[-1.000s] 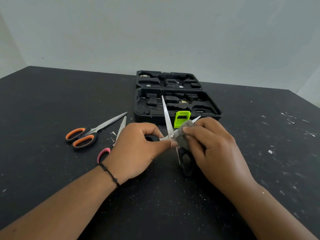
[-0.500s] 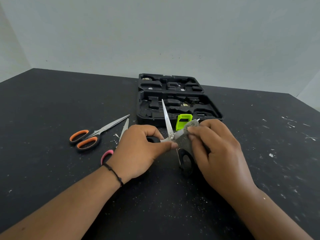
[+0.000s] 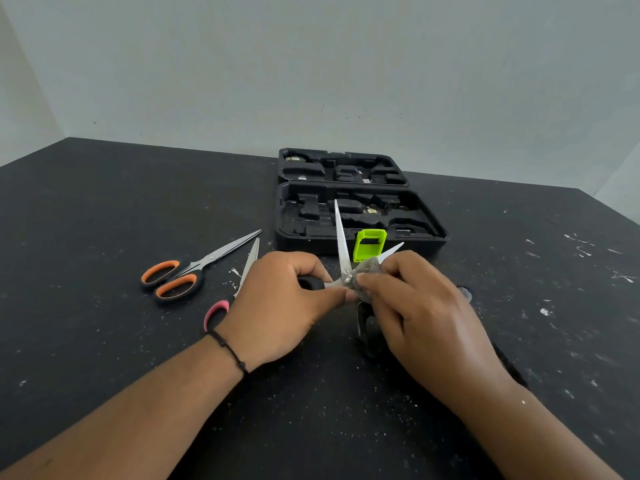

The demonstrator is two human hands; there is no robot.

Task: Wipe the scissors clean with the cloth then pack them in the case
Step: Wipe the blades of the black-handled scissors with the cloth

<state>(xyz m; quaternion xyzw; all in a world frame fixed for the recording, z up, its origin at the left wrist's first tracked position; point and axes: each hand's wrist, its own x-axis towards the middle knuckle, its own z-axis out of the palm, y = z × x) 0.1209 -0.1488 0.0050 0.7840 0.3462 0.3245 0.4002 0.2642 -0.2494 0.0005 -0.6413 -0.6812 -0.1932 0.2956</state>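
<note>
Cloth (image 3: pixel 367 268) has slid down the right blade toward the pivot. Right hand (image 3: pixel 419 306) fingers pinch it there. Left hand (image 3: pixel 280 303) fingers curl round a black handle of the open scissors (image 3: pixel 341 244), held just before the case (image 3: pixel 360 216). Two other pairs lie left of the case.

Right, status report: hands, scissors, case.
Left hand grips black scissors, blades open. Right hand pinches cloth on one blade. Case open, nothing in the way.
</note>
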